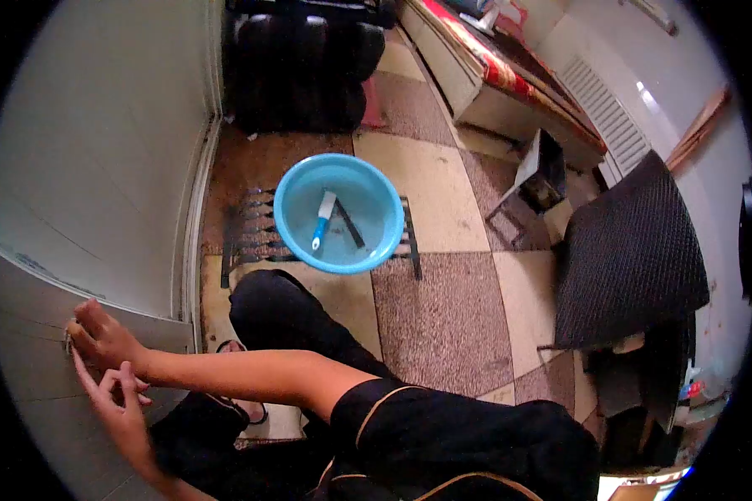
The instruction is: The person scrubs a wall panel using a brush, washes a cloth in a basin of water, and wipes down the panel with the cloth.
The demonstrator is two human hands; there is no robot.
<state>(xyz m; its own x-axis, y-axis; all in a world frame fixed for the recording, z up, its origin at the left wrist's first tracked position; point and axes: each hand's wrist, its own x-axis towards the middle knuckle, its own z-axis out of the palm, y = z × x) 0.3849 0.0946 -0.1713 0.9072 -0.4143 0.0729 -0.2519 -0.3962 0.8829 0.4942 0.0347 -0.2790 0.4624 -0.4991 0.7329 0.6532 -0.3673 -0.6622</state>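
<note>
At the far left, my right hand reaches across to the grey wall panel, its fingers bent and pressed together against the surface. A small pale thing shows at its fingertips, too small to name. Just below it is my left hand, index finger stretched toward the same spot and the other fingers loosely bent, with nothing seen in them. A light-blue basin holds what looks like cloudy water. In it lie a blue-and-white handled brush and a dark flat strip.
The basin sits on a black metal rack on the checkered floor. A black padded seat stands at the back. To the right are a dark woven chair, a metal box and a low bench with red cloth.
</note>
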